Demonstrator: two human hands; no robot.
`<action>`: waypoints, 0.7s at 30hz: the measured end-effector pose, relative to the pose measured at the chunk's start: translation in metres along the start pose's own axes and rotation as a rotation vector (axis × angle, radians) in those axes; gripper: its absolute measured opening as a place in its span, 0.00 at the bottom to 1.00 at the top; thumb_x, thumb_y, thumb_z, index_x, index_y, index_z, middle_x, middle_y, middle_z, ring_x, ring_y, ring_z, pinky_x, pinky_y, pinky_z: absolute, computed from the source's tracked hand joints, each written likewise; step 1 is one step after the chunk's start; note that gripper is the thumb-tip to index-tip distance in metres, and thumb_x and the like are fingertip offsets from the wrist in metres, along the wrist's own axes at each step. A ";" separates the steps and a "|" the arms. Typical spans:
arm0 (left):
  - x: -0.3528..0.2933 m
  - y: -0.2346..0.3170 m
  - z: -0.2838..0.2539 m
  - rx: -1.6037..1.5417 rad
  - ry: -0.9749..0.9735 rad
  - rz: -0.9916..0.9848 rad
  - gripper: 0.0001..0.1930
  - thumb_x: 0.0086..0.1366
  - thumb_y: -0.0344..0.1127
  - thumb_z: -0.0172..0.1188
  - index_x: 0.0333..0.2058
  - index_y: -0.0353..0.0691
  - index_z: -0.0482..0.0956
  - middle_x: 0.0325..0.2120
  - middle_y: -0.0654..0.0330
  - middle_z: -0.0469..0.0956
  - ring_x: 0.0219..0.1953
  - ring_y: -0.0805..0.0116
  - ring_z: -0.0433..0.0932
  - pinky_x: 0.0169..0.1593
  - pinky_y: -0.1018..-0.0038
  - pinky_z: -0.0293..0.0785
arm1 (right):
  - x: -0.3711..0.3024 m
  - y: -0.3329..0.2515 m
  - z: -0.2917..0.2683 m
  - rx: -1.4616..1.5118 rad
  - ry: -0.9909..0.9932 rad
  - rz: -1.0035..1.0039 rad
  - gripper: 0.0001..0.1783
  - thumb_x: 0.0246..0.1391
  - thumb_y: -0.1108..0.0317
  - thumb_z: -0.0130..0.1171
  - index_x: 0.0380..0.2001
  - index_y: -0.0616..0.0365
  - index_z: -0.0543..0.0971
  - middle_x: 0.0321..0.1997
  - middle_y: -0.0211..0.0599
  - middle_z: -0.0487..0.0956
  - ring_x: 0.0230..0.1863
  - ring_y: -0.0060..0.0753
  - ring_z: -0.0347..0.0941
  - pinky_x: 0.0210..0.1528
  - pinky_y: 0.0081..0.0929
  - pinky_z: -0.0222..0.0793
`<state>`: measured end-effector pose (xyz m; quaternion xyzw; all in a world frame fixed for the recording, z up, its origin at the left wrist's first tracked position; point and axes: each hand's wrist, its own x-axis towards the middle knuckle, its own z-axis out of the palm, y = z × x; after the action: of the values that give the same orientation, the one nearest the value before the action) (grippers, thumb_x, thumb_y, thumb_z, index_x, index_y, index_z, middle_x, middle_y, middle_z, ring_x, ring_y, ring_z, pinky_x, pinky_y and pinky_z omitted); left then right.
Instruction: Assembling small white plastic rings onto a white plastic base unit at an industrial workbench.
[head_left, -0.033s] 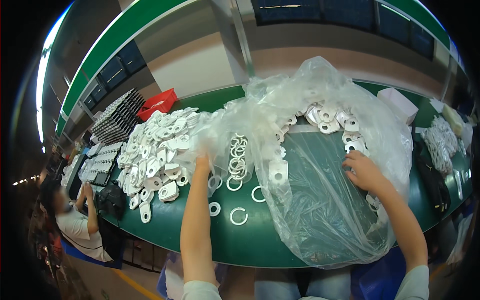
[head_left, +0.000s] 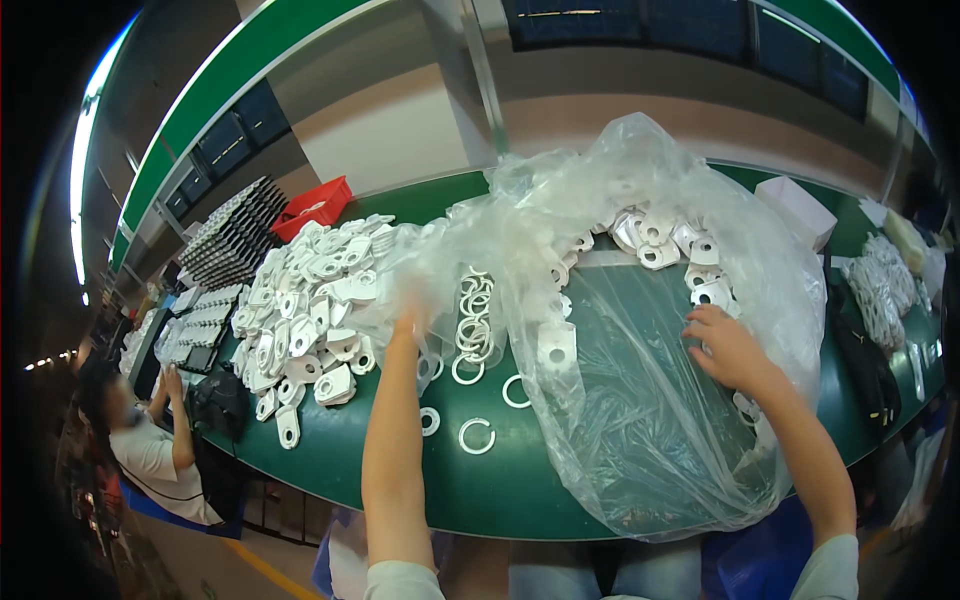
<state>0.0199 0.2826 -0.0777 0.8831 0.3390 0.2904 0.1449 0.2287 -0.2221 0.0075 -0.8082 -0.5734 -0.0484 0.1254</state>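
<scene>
A big clear plastic bag (head_left: 640, 400) lies spread over the bench, with several white plate-shaped parts (head_left: 655, 240) with round holes inside it, mostly along its far side. My left hand (head_left: 412, 308) reaches to the bag's crumpled left part, beside the pile of similar white parts (head_left: 300, 310); its fingers are blurred behind film. My right hand (head_left: 728, 345) is open, fingers apart and slightly curled, at the bag's right side. Its fingertips are next to a white part (head_left: 712, 293); whether they touch it I cannot tell. White rings (head_left: 474, 330) lie in a heap between my arms.
Loose white rings (head_left: 477, 436) lie on the green bench (head_left: 330, 460) near its front edge. Stacked dark trays (head_left: 232, 235) and a red bin (head_left: 312, 207) stand back left. A white box (head_left: 795, 212) and a black bag (head_left: 862, 350) are right. A person (head_left: 150, 440) sits far left.
My left hand has shifted slightly and stays blurred at the bag. My right hand has barely moved, and the parts lie as before.
</scene>
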 end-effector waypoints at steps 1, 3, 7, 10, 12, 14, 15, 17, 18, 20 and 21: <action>0.014 0.010 0.014 -0.202 -0.136 -0.227 0.23 0.58 0.31 0.50 0.54 0.35 0.68 0.49 0.43 0.71 0.57 0.51 0.66 0.58 0.64 0.62 | -0.003 -0.007 -0.002 0.084 0.074 -0.086 0.12 0.44 0.70 0.59 0.36 0.58 0.78 0.48 0.42 0.73 0.56 0.46 0.65 0.55 0.39 0.65; 0.009 -0.021 0.030 0.091 0.139 -0.010 0.21 0.59 0.32 0.50 0.52 0.34 0.68 0.48 0.43 0.71 0.54 0.50 0.68 0.55 0.62 0.64 | 0.001 -0.035 -0.008 0.163 0.051 -0.127 0.11 0.44 0.72 0.59 0.35 0.58 0.77 0.49 0.42 0.73 0.58 0.47 0.64 0.56 0.39 0.63; 0.004 0.004 0.016 0.088 -0.078 -0.070 0.24 0.60 0.39 0.51 0.53 0.34 0.65 0.49 0.44 0.70 0.53 0.45 0.67 0.57 0.58 0.61 | 0.004 -0.057 -0.001 0.306 0.020 -0.198 0.11 0.44 0.75 0.58 0.35 0.57 0.77 0.51 0.41 0.72 0.58 0.47 0.63 0.56 0.39 0.62; -0.058 0.031 -0.014 0.450 -0.005 0.334 0.28 0.59 0.42 0.52 0.56 0.35 0.63 0.50 0.42 0.69 0.52 0.41 0.67 0.59 0.56 0.58 | 0.003 -0.061 0.012 0.359 0.015 -0.217 0.10 0.44 0.76 0.57 0.34 0.57 0.77 0.50 0.40 0.72 0.58 0.47 0.63 0.55 0.38 0.63; -0.072 0.065 -0.043 0.520 -0.178 0.181 0.24 0.59 0.42 0.52 0.53 0.39 0.68 0.53 0.45 0.66 0.56 0.47 0.63 0.58 0.52 0.58 | 0.004 -0.065 0.024 0.383 0.030 -0.241 0.09 0.44 0.76 0.57 0.33 0.58 0.77 0.50 0.40 0.73 0.58 0.47 0.63 0.55 0.38 0.63; -0.089 0.069 -0.062 0.590 -0.349 0.016 0.21 0.58 0.42 0.52 0.50 0.43 0.72 0.57 0.48 0.63 0.60 0.52 0.60 0.56 0.48 0.57 | 0.005 -0.071 0.035 0.412 0.044 -0.270 0.09 0.45 0.77 0.56 0.33 0.58 0.77 0.49 0.39 0.73 0.58 0.47 0.63 0.55 0.38 0.64; -0.103 0.065 -0.069 0.523 -0.247 0.106 0.23 0.57 0.43 0.55 0.49 0.38 0.72 0.55 0.46 0.65 0.57 0.49 0.63 0.57 0.53 0.59 | 0.006 -0.074 0.039 0.427 0.055 -0.262 0.08 0.45 0.77 0.56 0.32 0.58 0.77 0.49 0.39 0.73 0.58 0.46 0.64 0.54 0.38 0.64; -0.125 0.063 -0.085 0.464 -0.143 0.195 0.25 0.56 0.44 0.57 0.48 0.33 0.72 0.53 0.43 0.67 0.54 0.45 0.66 0.57 0.57 0.61 | 0.007 -0.077 0.044 0.446 0.072 -0.259 0.08 0.45 0.77 0.56 0.31 0.58 0.77 0.48 0.38 0.74 0.57 0.46 0.64 0.54 0.37 0.64; -0.132 0.063 -0.091 0.389 -0.148 0.214 0.24 0.55 0.43 0.58 0.46 0.32 0.73 0.53 0.44 0.67 0.55 0.46 0.65 0.57 0.58 0.61 | 0.007 -0.078 0.046 0.448 0.089 -0.258 0.08 0.44 0.77 0.56 0.31 0.57 0.77 0.48 0.38 0.74 0.57 0.46 0.64 0.54 0.37 0.64; -0.147 0.061 -0.103 0.279 -0.156 0.257 0.21 0.54 0.39 0.61 0.45 0.33 0.74 0.53 0.45 0.66 0.55 0.46 0.64 0.57 0.60 0.61 | 0.004 -0.079 0.049 0.453 0.109 -0.257 0.08 0.44 0.77 0.56 0.31 0.57 0.77 0.48 0.38 0.74 0.57 0.46 0.64 0.53 0.37 0.64; -0.155 0.061 -0.106 0.282 -0.155 0.260 0.21 0.54 0.39 0.61 0.45 0.33 0.74 0.53 0.45 0.66 0.55 0.46 0.64 0.57 0.60 0.61 | 0.002 -0.079 0.051 0.448 0.117 -0.246 0.08 0.44 0.77 0.55 0.30 0.57 0.77 0.48 0.38 0.74 0.57 0.45 0.64 0.53 0.37 0.65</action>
<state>-0.1066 0.1391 -0.0307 0.9506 0.2471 0.1876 0.0068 0.1522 -0.1825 -0.0293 -0.6804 -0.6554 0.0185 0.3273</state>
